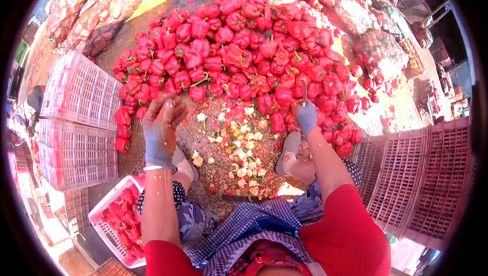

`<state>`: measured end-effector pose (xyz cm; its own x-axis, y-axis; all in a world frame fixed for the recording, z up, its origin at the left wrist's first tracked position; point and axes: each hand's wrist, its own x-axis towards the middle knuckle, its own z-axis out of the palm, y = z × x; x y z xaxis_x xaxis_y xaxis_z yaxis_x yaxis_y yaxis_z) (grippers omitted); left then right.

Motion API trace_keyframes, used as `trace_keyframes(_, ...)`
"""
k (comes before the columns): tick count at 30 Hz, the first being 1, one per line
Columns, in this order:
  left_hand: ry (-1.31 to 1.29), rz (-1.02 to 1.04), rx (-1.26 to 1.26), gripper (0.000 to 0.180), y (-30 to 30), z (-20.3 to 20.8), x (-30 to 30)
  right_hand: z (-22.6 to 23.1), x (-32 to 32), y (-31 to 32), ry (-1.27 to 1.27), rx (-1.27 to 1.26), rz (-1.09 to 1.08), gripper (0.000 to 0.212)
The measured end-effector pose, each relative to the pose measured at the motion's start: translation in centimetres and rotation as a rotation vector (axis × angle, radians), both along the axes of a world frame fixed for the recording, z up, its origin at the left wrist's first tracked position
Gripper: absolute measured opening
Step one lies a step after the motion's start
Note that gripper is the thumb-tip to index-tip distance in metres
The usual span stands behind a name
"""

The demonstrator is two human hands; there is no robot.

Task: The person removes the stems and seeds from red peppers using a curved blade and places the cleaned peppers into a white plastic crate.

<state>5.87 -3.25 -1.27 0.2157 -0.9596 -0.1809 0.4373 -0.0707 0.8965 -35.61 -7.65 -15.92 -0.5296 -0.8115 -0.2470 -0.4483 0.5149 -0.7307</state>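
A big heap of red bell peppers [223, 47] lies on the ground before me. My left hand [163, 121], in a worn grey glove, is raised at the heap's near left edge. Its fingers are loosely bent and apart, with nothing visible in them. My right hand [306, 116], also gloved, is closed at the near right of the heap. It grips a small knife [305, 92] whose blade points away from me over the peppers. Pale cut-out pepper cores [245, 159] and seeds litter the ground between my feet.
At my lower left stands a pink-white crate [99, 220] of opened red peppers. Stacked plastic crates [76, 149] rise at left, and more crates [417, 174] stand at right. Full mesh sacks [96, 14] lie at the far left, with other sacks [381, 52] at far right.
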Motion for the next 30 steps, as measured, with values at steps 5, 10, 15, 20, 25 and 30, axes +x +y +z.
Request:
trace_keyframes(5,-0.026,-0.015,0.129,0.019,-0.2,0.5,-2.9,-3.9,1.5,-3.6,0.499,0.142,0.175,0.043)
trace_keyframes(10,-0.160,-0.083,0.139,0.016,0.0,0.6,-2.6,-5.7,2.7,-7.6,0.577,0.422,0.317,0.064)
trace_keyframes(15,-0.027,-0.072,0.254,0.020,0.2,0.7,-4.0,-8.2,4.1,-9.6,0.517,0.514,0.109,0.096)
trace_keyframes(20,-0.056,-0.110,0.286,0.023,0.7,0.1,-4.7,-8.9,4.1,-10.4,0.448,0.522,0.088,0.099)
trace_keyframes(25,-0.097,-0.150,0.249,0.023,1.1,-0.5,-4.4,-7.9,4.1,-8.8,0.468,0.454,0.102,0.100)
trace_keyframes(30,-0.093,-0.110,0.279,0.022,1.2,-0.9,-4.6,-8.3,3.5,-6.8,0.349,0.368,-0.006,0.103)
